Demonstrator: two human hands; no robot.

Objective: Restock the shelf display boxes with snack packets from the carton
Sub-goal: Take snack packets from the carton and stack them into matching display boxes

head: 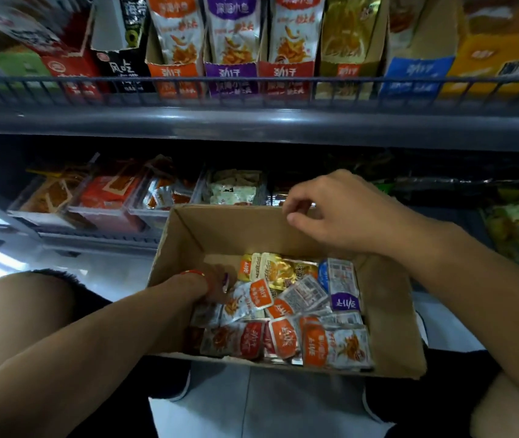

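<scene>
The carton (pixel 188 248) sits near, below the shelf, with snack packets (pixel 286 314) heaped on its floor. The left hand (pixel 212 284) reaches into its left side among them — its grip I cannot tell. The right hand (pixel 337 213) hovers at the far rim, fingers loosely curled, holding nothing; display boxes (pixel 232 80) line the far upper shelf.

**Card, foil and painted metal**

We see a carton (pixel 220 235) of plain brown corrugated card, matt inside. The snack packets (pixel 283 311) in it are glossy crinkled foil-plastic. We note the shelf edge (pixel 251 124) is smooth grey painted metal with a sheen, and the display boxes (pixel 232 74) are printed card.
</scene>
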